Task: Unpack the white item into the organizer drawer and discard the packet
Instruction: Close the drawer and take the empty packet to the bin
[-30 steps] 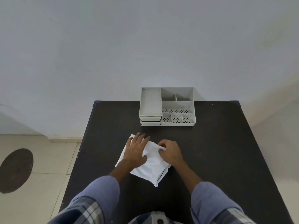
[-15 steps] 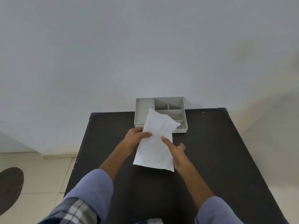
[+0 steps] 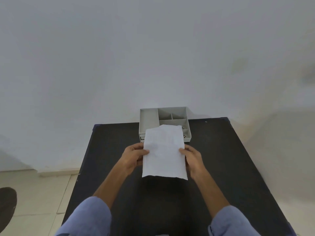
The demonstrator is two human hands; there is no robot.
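Your left hand [image 3: 134,155] and right hand [image 3: 193,156] each pinched a side edge of the white packet [image 3: 163,152], fingers closed on it. You held it up above the black table [image 3: 221,167], in front of the gray organizer [image 3: 148,120]. Tearing the top slowly would have kept the white item from dropping out.

Bare forearms run from the left hand [image 3: 134,155] and right hand [image 3: 194,159] into loose blue fabric short sleeves [image 3: 88,217].
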